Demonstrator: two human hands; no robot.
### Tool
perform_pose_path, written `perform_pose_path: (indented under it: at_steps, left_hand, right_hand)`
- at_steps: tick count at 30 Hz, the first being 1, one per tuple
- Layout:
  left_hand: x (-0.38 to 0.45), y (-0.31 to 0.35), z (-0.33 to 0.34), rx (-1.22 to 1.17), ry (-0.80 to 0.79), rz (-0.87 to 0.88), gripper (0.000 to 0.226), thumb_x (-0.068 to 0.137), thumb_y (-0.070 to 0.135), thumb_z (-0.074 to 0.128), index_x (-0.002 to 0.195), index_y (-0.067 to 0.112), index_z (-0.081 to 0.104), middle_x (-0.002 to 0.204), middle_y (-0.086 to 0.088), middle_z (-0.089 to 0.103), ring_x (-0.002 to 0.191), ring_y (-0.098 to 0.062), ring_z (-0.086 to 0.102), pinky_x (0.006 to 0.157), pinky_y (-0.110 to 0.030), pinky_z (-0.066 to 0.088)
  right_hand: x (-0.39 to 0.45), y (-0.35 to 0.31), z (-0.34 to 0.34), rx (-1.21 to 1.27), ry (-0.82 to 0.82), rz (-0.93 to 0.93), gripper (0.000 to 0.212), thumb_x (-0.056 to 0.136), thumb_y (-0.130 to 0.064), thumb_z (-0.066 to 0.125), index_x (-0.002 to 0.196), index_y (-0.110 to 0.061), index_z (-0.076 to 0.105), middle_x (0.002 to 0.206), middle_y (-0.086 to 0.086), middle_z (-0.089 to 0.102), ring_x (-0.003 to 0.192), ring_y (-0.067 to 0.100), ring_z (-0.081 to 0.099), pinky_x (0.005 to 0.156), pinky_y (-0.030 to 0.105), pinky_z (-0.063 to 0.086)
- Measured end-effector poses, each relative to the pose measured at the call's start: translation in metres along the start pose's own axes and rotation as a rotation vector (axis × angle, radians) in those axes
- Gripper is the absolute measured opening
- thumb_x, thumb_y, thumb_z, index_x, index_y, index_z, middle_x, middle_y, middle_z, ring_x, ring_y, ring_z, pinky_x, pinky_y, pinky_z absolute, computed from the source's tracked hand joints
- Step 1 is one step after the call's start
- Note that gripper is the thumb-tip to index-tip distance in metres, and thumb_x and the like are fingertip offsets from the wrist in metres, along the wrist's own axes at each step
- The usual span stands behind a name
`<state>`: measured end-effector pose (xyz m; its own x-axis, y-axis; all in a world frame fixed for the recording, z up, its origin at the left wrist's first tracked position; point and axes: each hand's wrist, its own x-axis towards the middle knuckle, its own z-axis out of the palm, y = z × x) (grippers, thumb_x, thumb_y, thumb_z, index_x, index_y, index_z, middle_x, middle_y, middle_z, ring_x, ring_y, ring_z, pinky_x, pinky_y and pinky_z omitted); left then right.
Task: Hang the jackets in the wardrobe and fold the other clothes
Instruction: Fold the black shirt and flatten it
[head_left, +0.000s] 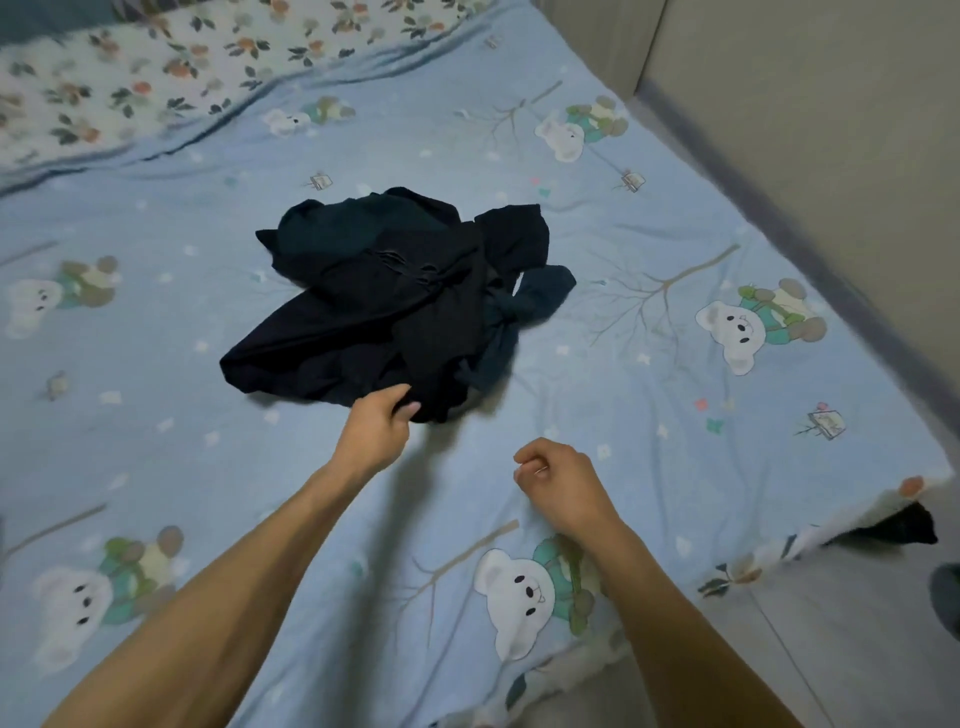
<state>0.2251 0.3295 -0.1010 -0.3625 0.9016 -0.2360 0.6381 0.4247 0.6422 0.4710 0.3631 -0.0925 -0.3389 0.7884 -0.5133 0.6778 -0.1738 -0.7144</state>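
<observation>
so nothing's folded yet: left hand (382, 418) pinches the dark clothes pile (395, 301), right hand (558, 480) loosely curled, holding nothing.

crumpled heap of black and dark teal clothes (395, 301): soft matt cloth, creased | light blue bear-print bed sheet (675, 249): smooth matt cotton-like cloth, faint wrinkles | floral white quilt (156, 78) at far left corner: matt printed cloth

Two forearms in view, both bare to the frame's edge; no sleeves, watch or bracelets seen. Left hand (375, 422) and right hand (563, 486) ungloved (possible ring on right fingers, too blurred to confirm).
</observation>
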Motion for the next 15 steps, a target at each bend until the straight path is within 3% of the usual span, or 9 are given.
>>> perform_pose_path:
  at_steps: [3,5,9,12,15]
  left_hand:
    - [-0.057,-0.001,-0.063,-0.038,0.052,-0.015,0.014,0.096,0.006,0.056,0.084,0.003,0.06,0.071,-0.01,0.06,0.063,-0.02,0.051,0.055,-0.018,0.034]
    - [-0.09,0.0,-0.091,-0.031,0.048,0.016,0.012,0.096,0.004,0.056,0.084,0.003,0.059,0.071,-0.008,0.061,0.065,-0.022,0.053,0.057,-0.019,0.036]
    - [-0.164,0.002,-0.144,-0.104,0.084,0.077,0.02,0.097,0.005,0.055,0.082,0.017,0.057,0.069,0.006,0.056,0.064,-0.007,0.05,0.06,-0.019,0.037]
    - [-0.21,-0.005,-0.162,-0.138,0.026,0.116,0.034,0.097,0.005,0.055,0.078,0.033,0.054,0.066,0.016,0.057,0.064,-0.001,0.053,0.061,-0.013,0.037]
    - [-0.242,-0.018,-0.167,-0.105,-0.023,0.135,0.022,0.094,0.004,0.06,0.086,0.022,0.069,0.077,0.006,0.066,0.073,-0.007,0.059,0.07,-0.023,0.044]
  right_hand:
    - [-0.041,-0.026,0.018,0.04,-0.007,-0.023,0.023,0.093,-0.013,0.048,0.106,-0.016,0.067,0.094,0.003,0.07,0.078,0.012,0.063,0.061,0.006,0.044]
    - [-0.061,-0.044,0.028,0.024,0.022,-0.073,0.023,0.093,-0.013,0.05,0.11,-0.016,0.066,0.097,0.002,0.067,0.078,0.012,0.061,0.067,0.013,0.047]
    - [-0.103,-0.088,0.054,-0.101,0.041,-0.285,0.048,0.092,-0.02,0.064,0.137,-0.021,0.049,0.126,-0.002,0.052,0.096,0.011,0.057,0.088,0.031,0.05]
    - [-0.125,-0.114,0.08,-0.25,-0.012,-0.386,0.07,0.09,-0.028,0.067,0.151,-0.025,0.032,0.147,-0.002,0.034,0.126,0.016,0.043,0.099,0.037,0.047]
    - [-0.139,-0.131,0.107,-0.447,-0.059,-0.404,0.047,0.094,-0.023,0.06,0.14,-0.024,0.052,0.144,0.003,0.044,0.13,0.025,0.042,0.096,0.04,0.048]
